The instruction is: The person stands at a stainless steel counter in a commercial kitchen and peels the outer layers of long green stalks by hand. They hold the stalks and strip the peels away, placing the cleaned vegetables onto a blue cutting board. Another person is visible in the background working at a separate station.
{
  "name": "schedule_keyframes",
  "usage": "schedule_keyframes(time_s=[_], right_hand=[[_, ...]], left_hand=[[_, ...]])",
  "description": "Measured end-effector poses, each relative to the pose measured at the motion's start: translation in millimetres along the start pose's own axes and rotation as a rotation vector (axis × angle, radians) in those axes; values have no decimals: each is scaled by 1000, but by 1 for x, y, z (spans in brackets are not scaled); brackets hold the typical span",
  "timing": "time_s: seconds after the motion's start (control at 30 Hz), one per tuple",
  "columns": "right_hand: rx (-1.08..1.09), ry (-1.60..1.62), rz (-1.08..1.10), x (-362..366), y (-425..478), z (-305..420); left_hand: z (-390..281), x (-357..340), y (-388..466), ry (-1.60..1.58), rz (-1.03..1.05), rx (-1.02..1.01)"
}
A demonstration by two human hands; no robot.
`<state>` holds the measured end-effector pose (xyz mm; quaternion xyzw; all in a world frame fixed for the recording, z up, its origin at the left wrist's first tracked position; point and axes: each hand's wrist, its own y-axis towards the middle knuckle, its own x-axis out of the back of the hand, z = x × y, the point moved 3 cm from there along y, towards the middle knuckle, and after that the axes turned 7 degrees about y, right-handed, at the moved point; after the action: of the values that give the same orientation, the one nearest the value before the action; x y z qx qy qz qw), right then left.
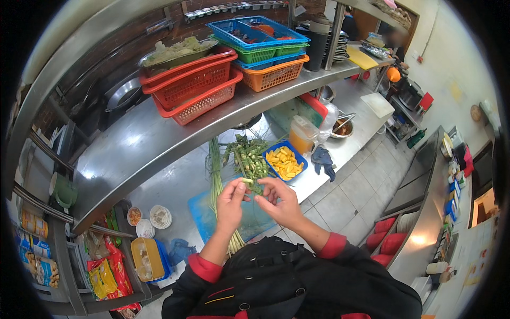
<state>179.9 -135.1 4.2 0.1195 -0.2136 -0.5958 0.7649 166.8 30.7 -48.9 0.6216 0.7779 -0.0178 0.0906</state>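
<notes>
Between my fingers, over a blue cutting board (199, 211), is a small bundle of green stalks (248, 181). My left hand (232, 199) pinches its pale end between thumb and forefinger. My right hand (281, 201) is at the bundle's other side with fingers curled; whether it grips the stalks is unclear. Long lemongrass-like stalks (215, 175) lie across the board, passing under my left hand. Behind my hands is a pile of tied green bundles (251, 157), beside a blue basket (303, 159) of yellow cut pieces (283, 161).
An overhead steel shelf (191, 133) bears red baskets (199, 95) and stacked coloured baskets (275, 75). On the counter's right are a plastic jug (301, 135), a dark blue cloth (323, 161) and a metal bowl (342, 128). Small bowls (160, 216) stand left. A person (392, 38) is far back.
</notes>
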Motion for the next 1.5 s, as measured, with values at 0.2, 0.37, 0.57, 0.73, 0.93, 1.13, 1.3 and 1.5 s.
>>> schedule_keyframes(time_s=[0.2, 0.37, 0.57, 0.73, 0.93, 1.13, 1.3, 1.5], right_hand=[[-350, 283, 211, 34, -28, -39], [-547, 514, 333, 43, -35, -42], [-553, 530, 370, 42, -52, -50], [-392, 392, 307, 27, -59, -48], [-25, 8, 227, 1, -53, -35], [-193, -55, 174, -23, -52, -73], [-298, -288, 64, -15, 37, -141], [-336, -646, 197, -21, 54, -217]], left_hand=[[-12, -13, 2, -232, 118, 57], [-27, -39, -14, -255, 185, 104], [-3, -49, -37, -207, 241, 229], [2, -38, -37, -261, 51, 285], [12, -1, -27, -293, -158, 437], [40, 52, -27, -60, -71, 440], [60, 151, -28, 113, -196, 446], [183, 195, -69, 1003, -55, 570]])
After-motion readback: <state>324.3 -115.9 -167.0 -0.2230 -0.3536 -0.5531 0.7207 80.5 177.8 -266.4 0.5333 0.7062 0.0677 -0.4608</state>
